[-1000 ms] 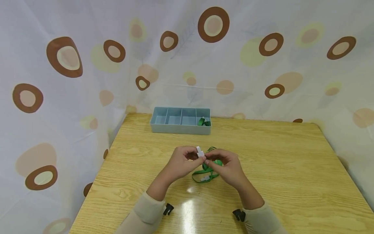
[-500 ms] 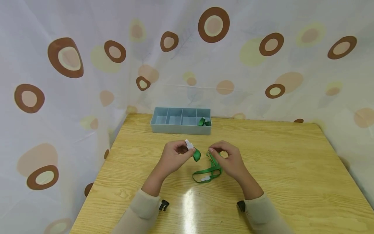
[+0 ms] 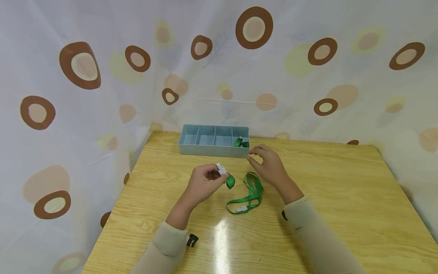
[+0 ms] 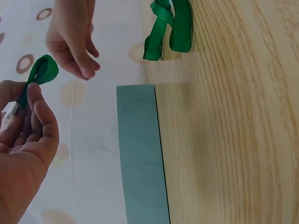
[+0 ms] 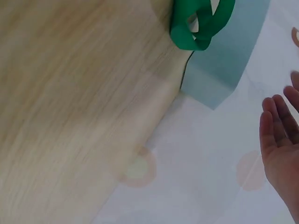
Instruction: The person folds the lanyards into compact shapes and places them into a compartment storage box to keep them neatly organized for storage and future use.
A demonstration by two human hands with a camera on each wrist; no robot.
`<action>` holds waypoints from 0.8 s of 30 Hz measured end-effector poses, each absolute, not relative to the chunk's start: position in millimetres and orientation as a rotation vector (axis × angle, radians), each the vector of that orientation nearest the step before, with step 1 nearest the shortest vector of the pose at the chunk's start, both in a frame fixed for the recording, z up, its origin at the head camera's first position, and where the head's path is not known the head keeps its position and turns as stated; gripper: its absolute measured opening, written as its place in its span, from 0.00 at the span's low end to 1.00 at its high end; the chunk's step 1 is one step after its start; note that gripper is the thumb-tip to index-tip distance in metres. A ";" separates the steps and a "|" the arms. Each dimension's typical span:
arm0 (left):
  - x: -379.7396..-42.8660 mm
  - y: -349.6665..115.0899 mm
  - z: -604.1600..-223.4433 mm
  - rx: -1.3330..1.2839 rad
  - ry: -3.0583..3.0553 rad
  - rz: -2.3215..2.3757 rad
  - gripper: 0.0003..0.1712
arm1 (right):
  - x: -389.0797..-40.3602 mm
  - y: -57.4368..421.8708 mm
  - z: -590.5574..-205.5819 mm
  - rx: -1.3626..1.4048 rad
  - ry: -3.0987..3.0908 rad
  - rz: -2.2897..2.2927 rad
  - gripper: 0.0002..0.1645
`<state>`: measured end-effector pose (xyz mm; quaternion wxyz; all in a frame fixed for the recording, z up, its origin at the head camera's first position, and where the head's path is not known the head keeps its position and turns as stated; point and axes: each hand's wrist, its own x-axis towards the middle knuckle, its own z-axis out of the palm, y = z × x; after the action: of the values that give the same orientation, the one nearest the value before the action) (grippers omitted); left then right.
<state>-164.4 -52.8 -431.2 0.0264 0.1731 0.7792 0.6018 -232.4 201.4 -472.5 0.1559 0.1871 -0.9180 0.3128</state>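
My left hand (image 3: pixel 204 182) pinches a short green strap loop with a white plastic buckle (image 3: pixel 221 169), held over the table. The loop (image 4: pixel 43 70) curls out past the thumb in the left wrist view. My right hand (image 3: pixel 270 165), fingers loosely bent with nothing between them, is beside the front right corner of a blue-grey divided box (image 3: pixel 212 150). Below it on the table lies a green lanyard (image 3: pixel 254 194) in loose loops, with a white buckle part (image 3: pixel 242 208) on it. In the right wrist view, the right hand (image 5: pixel 282 144) is at the right edge.
The box stands at the back of the wooden table (image 3: pixel 325 198). Its rightmost compartment holds green strap pieces (image 3: pixel 238 142). A patterned curtain (image 3: pixel 212 87) hangs behind the table and along its sides.
My hands have parted, the left drawing the loop with its buckle leftward. The right has let go of the green lanyard and moved forward to the box's right corner.
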 end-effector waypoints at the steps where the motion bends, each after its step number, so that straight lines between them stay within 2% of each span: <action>1: -163.7 -52.9 -430.1 0.534 2.405 1.862 0.05 | -237.0 201.0 -473.2 0.535 -2.671 0.865 0.14; 8: -162.8 -53.9 -427.9 0.541 2.376 1.867 0.05 | -267.8 199.4 -485.7 0.599 -2.720 0.599 0.16; 18: -163.7 -56.9 -430.3 0.553 2.381 1.860 0.06 | -287.5 196.9 -493.4 0.594 -2.726 0.447 0.06; 24: -175.3 -61.2 -460.3 0.521 2.382 1.869 0.06 | -290.4 187.8 -495.7 0.544 -2.752 0.421 0.09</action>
<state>-175.3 -61.2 -460.3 0.0349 0.1695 0.7749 0.6080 -290.4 187.8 -495.7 0.1517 0.1895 -0.9589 0.1468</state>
